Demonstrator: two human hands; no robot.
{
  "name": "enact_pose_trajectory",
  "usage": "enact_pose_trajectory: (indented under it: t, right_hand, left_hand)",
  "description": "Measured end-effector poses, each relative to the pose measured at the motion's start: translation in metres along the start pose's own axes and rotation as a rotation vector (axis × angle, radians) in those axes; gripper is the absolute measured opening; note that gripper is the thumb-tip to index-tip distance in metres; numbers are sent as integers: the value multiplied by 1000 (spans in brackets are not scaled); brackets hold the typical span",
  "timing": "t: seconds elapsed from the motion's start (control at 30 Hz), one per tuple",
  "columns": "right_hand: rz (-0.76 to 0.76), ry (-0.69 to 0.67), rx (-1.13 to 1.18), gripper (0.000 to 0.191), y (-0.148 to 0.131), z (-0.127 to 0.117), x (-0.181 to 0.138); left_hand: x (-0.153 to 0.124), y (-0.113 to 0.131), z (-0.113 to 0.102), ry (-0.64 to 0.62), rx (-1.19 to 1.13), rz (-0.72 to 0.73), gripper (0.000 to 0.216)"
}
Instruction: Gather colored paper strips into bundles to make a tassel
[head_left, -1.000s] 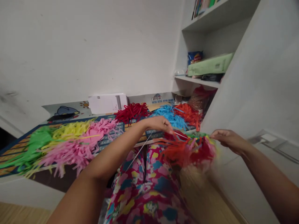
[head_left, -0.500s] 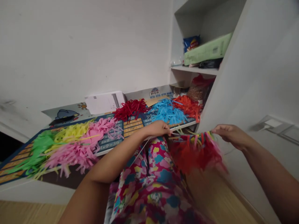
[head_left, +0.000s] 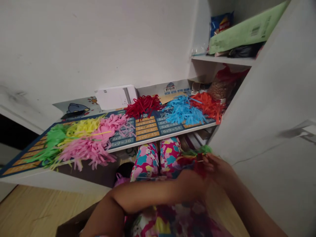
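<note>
The right hand (head_left: 217, 168) pinches a multicoloured paper fringe (head_left: 189, 160) off the surface's (head_left: 146, 130) front edge, near its right corner; the left hand (head_left: 192, 180) is just beside, blurred, its grip untellable; pink strips (head_left: 85, 148) overhang the front edge, leftward.

Magenta trousers (head_left: 145, 161) with rounded patches of teal, yellow, pink and white — and bare forearms (head_left: 148, 194).

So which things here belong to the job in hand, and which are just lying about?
Job:
multicoloured fringe in the right hand
probably green strips, yellow strips, pink strips, red strips, blue strips, orange strips

Apparently lying about:
crisp packet
green package
white packet
plastic bag
</note>
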State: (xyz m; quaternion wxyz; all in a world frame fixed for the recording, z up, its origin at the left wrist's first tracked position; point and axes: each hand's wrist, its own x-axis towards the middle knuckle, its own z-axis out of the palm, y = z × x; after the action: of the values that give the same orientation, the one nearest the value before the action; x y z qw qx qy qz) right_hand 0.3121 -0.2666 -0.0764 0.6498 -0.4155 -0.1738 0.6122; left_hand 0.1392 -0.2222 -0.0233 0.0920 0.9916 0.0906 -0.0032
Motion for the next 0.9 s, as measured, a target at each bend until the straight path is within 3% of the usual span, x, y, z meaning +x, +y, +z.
enact_pose_trajectory:
  t: [0.1, 0.2, 0.27, 0.37, 0.57, 0.7, 0.77, 0.9]
  right_hand:
    - [36, -84, -102, 28, -10, 2, -6]
    - [89, -159, -186, 24, -15, 13, -8]
    - [94, -203, -199, 25, -17, 25, -7]
    - [80, -257, -155, 28, -24, 43, -3]
    - [51, -246, -68, 33, -36, 61, 6]
    - [42, -241, -67, 36, -29, 62, 14]
    - [37, -254, -43, 36, -25, 63, 17]
    - [40, -274, -47, 35, -18, 69, 20]
  left_hand:
    - [-8, -28, -11, 228, -86, 62, 43]
    - [1, -62, -13, 454, -213, 254, 78]
    - [9, -79, -8, 497, -248, 336, 85]
    - [14, -92, -3, 537, -193, 306, 78]
    - [-6, -108, -17, 445, -119, 97, 55]
    - [-22, -115, -25, 367, -165, 80, 32]
    - [-26, -116, -24, 345, -233, 95, 26]
    - [-36, -118, -26, 317, -551, 29, 36]
